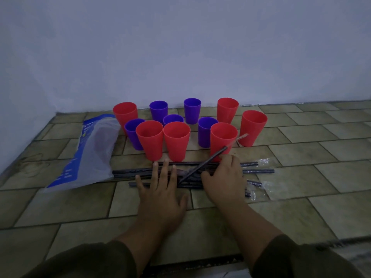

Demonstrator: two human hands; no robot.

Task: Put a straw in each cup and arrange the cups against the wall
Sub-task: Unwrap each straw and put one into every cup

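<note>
Straw [208,161]: dark, one lifted off pile and tilted, far tip aimed at nearest red cup [222,137], probably ready for insertion. Tip seems sheathed in clear film, but blur prevents certainty.
Right hand [222,177]: fingers curled round straw's lower part.
Left hand [160,189]: flat, fingers spread, pressing straw pile [124,172] on tiled floor [301,207], likely to stop rolling.
Hands apart.
Beyond: eleven cups [192,111], red and purple, clustered, none with straw, not yet lined along wall [180,47].
Plastic bag [94,149] left; clear wrappers [267,161] right.
</note>
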